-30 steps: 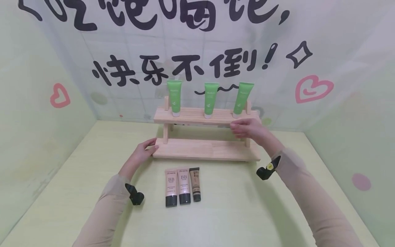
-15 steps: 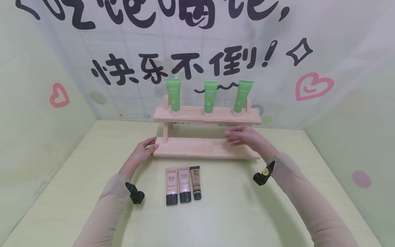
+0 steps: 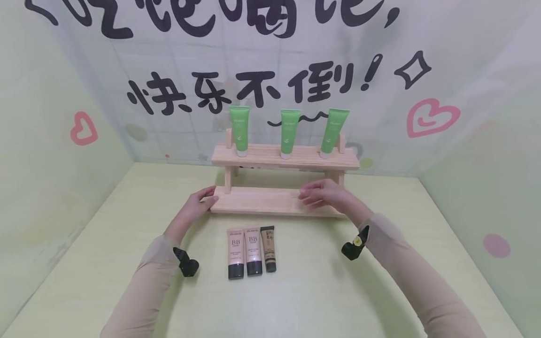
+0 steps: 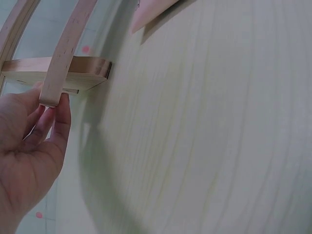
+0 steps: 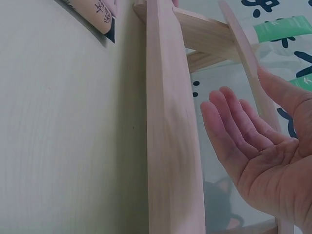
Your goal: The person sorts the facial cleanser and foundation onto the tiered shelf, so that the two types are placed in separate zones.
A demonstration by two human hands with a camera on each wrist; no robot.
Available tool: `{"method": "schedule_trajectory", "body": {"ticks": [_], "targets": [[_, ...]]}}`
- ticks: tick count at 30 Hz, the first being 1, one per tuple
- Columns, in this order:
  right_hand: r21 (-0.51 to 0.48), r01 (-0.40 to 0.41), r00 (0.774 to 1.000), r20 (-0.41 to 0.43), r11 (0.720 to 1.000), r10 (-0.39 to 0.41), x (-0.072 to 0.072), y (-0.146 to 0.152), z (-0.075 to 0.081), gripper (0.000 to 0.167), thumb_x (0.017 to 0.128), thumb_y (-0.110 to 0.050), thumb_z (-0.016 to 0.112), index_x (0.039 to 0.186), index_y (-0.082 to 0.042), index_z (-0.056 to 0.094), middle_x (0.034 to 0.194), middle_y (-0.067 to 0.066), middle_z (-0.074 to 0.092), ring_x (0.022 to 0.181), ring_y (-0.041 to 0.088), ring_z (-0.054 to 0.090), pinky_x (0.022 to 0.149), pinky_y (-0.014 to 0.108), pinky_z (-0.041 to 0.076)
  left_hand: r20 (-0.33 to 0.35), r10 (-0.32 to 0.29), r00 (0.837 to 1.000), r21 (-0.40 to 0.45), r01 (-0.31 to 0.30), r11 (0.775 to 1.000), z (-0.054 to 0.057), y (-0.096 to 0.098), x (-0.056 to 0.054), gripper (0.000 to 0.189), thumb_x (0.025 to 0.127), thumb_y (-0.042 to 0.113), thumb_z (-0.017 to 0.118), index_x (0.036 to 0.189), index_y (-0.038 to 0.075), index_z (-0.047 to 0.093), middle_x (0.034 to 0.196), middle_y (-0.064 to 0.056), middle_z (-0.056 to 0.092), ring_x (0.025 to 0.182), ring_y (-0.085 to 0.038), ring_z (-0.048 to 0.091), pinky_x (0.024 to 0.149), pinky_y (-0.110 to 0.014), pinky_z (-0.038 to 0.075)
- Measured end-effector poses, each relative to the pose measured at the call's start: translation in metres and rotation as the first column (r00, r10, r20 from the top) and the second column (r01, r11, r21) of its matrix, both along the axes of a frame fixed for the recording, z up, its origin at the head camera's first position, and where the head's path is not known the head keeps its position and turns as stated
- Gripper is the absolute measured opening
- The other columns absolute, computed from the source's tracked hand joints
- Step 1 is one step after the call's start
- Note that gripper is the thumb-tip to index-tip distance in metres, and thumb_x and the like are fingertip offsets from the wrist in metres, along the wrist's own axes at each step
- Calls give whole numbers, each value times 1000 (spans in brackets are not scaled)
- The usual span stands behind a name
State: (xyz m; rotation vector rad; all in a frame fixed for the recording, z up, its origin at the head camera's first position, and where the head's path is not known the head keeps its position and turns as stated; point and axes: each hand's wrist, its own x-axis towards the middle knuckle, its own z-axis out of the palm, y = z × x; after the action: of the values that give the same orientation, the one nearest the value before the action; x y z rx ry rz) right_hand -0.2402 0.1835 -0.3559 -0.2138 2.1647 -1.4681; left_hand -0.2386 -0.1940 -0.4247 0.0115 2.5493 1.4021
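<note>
A two-tier wooden display rack (image 3: pixel 249 201) stands toward the back of the table. Three green squeeze tubes, left (image 3: pixel 240 130), middle (image 3: pixel 289 132) and right (image 3: pixel 334 131), stand cap-down on its upper shelf (image 3: pixel 264 156). The left hand (image 3: pixel 195 206) pinches the left end of the lower shelf; the left wrist view shows thumb and fingers (image 4: pixel 61 124) around the board end. Over the right half of the lower shelf, the right hand (image 3: pixel 327 193) hovers with relaxed fingers. Nothing shows in its palm (image 5: pixel 273 165) in the right wrist view.
In front of the rack, two pink BB cream tubes, one left (image 3: pixel 235 253) and one right (image 3: pixel 253 251), lie side by side with a brown tube (image 3: pixel 268 249). Printed panels with black characters and hearts enclose the table (image 3: pixel 313 281) behind and at both sides.
The right hand has moved down and left, from the upper shelf's front edge to over the lower shelf. The left hand stays at the rack's left end.
</note>
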Motion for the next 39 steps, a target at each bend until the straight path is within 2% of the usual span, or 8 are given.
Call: {"method": "schedule_trajectory", "body": {"ticks": [7, 11, 15, 20, 25, 32, 39], "targets": [[10, -30, 999, 18, 999, 30, 3, -8, -4, 45, 89, -23, 58, 125, 3, 50, 116, 20, 62, 94, 21, 67, 83, 35, 55, 4, -1, 1000, 17, 1, 1000, 0, 0, -3, 56, 96, 31, 46, 145, 13, 25, 145, -17, 34, 132, -37, 34, 105, -45, 37], [34, -82, 996, 19, 996, 82, 7, -14, -7, 44, 88, -20, 60, 124, 3, 52, 113, 17, 64, 91, 18, 67, 82, 35, 55, -3, -7, 1000, 21, 8, 1000, 0, -1, -3, 57, 96, 31, 46, 145, 13, 25, 145, -17, 33, 131, -37, 35, 105, -45, 37], [52, -123, 992, 33, 991, 121, 10, -22, -12, 43, 86, -22, 63, 122, 0, 55, 112, 16, 65, 98, 25, 65, 84, 38, 54, -1, -7, 1000, 18, 7, 1000, -1, -2, -2, 56, 96, 30, 46, 145, 12, 25, 146, -18, 33, 131, -38, 34, 105, -45, 36], [52, -180, 983, 37, 982, 179, 14, -30, -21, 41, 87, -27, 62, 118, -1, 58, 111, 21, 64, 101, 33, 63, 81, 40, 55, -6, -10, 1000, 17, 10, 1000, -1, -2, -3, 56, 96, 31, 46, 145, 12, 25, 145, -18, 33, 131, -38, 34, 105, -46, 36], [39, -240, 970, 58, 970, 238, 19, -38, -27, 45, 86, -29, 63, 118, 2, 58, 111, 20, 64, 96, 31, 65, 79, 40, 56, -8, -8, 1000, 13, 8, 1000, -2, -2, -5, 57, 96, 32, 46, 145, 13, 25, 145, -18, 34, 132, -38, 34, 106, -46, 36], [52, -258, 964, 75, 965, 254, 25, -48, -38, 44, 86, -26, 63, 119, 2, 56, 110, 18, 65, 92, 26, 66, 75, 37, 57, -4, -6, 1000, 27, 7, 1000, -2, -2, -5, 56, 96, 30, 46, 145, 12, 25, 145, -18, 34, 130, -37, 37, 103, -44, 40], [96, -247, 968, 77, 964, 240, 37, -59, -45, 53, 84, -25, 65, 124, 7, 50, 105, 19, 66, 85, 24, 67, 71, 36, 57, -3, 2, 1000, 41, -2, 999, -3, 0, -3, 55, 96, 27, 46, 144, 11, 26, 143, -19, 36, 128, -36, 40, 100, -42, 44]]}}
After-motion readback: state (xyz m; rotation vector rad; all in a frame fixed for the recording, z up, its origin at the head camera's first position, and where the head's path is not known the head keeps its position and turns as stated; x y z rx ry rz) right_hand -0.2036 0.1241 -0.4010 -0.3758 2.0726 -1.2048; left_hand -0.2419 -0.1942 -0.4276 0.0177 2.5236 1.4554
